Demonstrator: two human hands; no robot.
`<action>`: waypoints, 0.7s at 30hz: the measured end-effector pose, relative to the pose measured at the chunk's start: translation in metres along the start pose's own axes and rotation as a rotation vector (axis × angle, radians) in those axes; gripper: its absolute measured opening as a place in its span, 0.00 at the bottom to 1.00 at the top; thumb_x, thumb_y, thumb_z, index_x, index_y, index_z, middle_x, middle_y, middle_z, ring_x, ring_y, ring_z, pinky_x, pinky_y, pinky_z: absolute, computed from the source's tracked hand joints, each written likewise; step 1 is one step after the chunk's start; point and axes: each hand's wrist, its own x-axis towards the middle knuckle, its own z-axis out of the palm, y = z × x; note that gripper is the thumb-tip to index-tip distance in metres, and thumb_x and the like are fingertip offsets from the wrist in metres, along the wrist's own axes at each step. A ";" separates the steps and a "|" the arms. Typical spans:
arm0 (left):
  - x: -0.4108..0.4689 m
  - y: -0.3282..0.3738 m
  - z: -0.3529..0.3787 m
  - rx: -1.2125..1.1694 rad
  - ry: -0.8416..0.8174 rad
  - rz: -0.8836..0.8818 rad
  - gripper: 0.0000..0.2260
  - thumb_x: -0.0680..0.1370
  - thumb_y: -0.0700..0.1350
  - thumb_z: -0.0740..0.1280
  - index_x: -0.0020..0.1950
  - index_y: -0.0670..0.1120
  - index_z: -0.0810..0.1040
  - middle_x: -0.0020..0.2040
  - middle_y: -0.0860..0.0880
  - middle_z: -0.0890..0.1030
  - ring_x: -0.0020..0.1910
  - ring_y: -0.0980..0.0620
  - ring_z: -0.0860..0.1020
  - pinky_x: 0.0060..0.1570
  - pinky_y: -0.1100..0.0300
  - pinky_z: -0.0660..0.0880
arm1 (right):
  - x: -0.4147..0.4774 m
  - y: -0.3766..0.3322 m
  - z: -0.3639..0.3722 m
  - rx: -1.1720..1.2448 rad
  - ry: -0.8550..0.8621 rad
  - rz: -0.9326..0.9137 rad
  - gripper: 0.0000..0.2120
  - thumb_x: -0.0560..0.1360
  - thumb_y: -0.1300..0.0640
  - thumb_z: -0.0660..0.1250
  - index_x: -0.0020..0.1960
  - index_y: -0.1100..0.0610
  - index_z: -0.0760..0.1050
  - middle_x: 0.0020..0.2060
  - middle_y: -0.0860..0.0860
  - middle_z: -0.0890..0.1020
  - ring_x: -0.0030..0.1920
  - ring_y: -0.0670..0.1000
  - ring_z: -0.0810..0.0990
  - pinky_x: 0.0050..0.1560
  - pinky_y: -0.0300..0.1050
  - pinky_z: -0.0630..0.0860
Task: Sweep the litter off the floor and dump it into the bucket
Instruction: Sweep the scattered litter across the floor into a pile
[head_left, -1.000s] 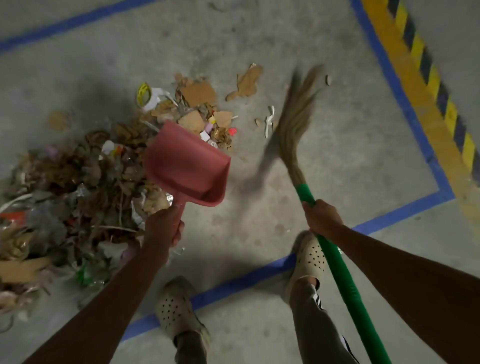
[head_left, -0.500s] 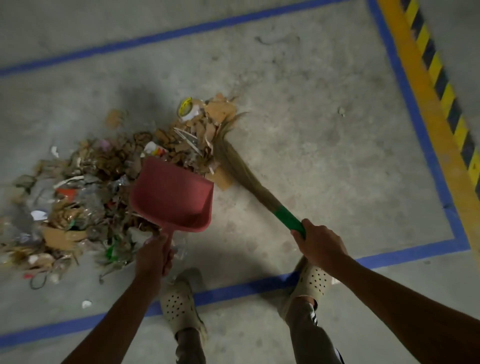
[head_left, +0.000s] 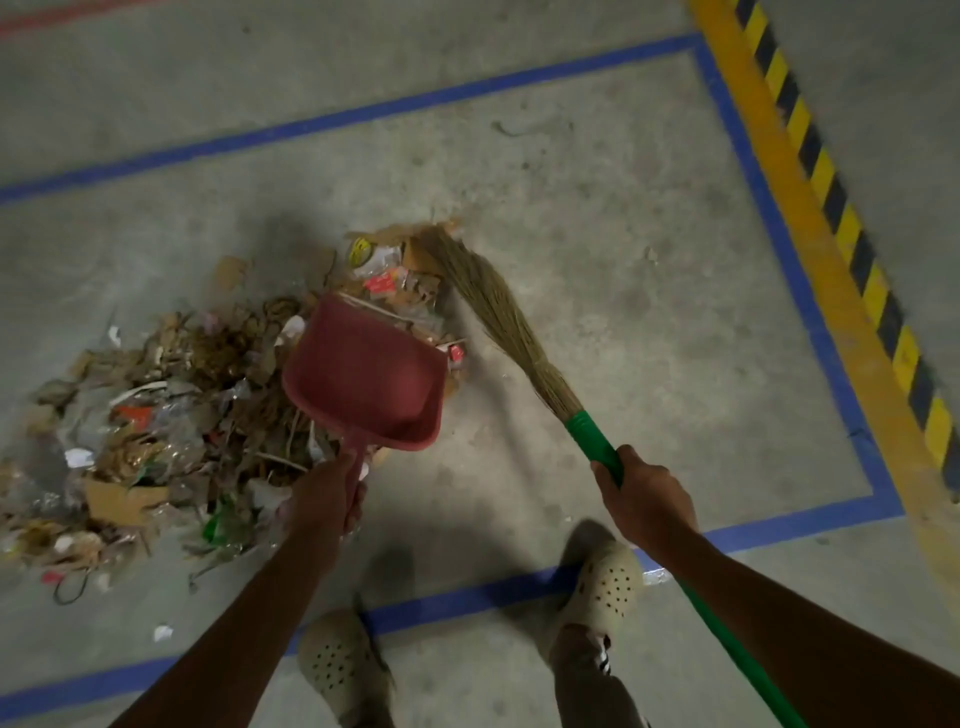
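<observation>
Head view: two beige perforated clogs at the bottom, left clog (head_left: 337, 667) inside the near blue tape line (head_left: 467, 603), right clog (head_left: 610, 582) standing on it. Left hand (head_left: 324, 499) has its fingers wrapped round the handle of the red dustpan (head_left: 369, 379). Right hand (head_left: 647, 499) is fisted round the green handle (head_left: 595, 441) of the broom (head_left: 498, 312), just below the bristles. The pan is tilted, its open mouth pointing away from the person into the litter pile (head_left: 171, 415); can't tell if its lip touches the floor (head_left: 623, 234). The litter is cardboard scraps, plastic and wrappers, spread on the concrete left of and beyond the pan. Bristle tips sit against the pile's far right edge, beside the pan mouth. Far blue line (head_left: 363, 114) runs behind; yellow-black hazard stripe (head_left: 831, 208) runs along the right.
</observation>
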 end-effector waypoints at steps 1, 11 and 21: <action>-0.004 0.004 0.006 0.010 -0.008 -0.016 0.15 0.81 0.50 0.65 0.38 0.42 0.77 0.26 0.47 0.75 0.16 0.56 0.66 0.17 0.69 0.60 | -0.001 0.005 -0.007 0.020 0.002 0.015 0.16 0.83 0.41 0.57 0.58 0.54 0.70 0.32 0.45 0.73 0.29 0.41 0.71 0.27 0.35 0.63; -0.031 0.057 0.112 0.091 -0.140 0.066 0.17 0.83 0.49 0.63 0.36 0.43 0.72 0.24 0.48 0.73 0.15 0.55 0.65 0.17 0.69 0.57 | 0.051 0.096 -0.070 0.346 0.033 0.357 0.14 0.81 0.45 0.63 0.53 0.57 0.73 0.39 0.55 0.82 0.37 0.56 0.83 0.42 0.50 0.82; 0.011 0.069 0.213 0.068 -0.301 0.010 0.13 0.84 0.48 0.61 0.40 0.46 0.71 0.28 0.48 0.72 0.16 0.57 0.64 0.16 0.69 0.55 | 0.159 0.173 -0.092 0.805 -0.090 0.733 0.13 0.81 0.58 0.68 0.60 0.66 0.73 0.42 0.60 0.80 0.33 0.55 0.79 0.32 0.48 0.78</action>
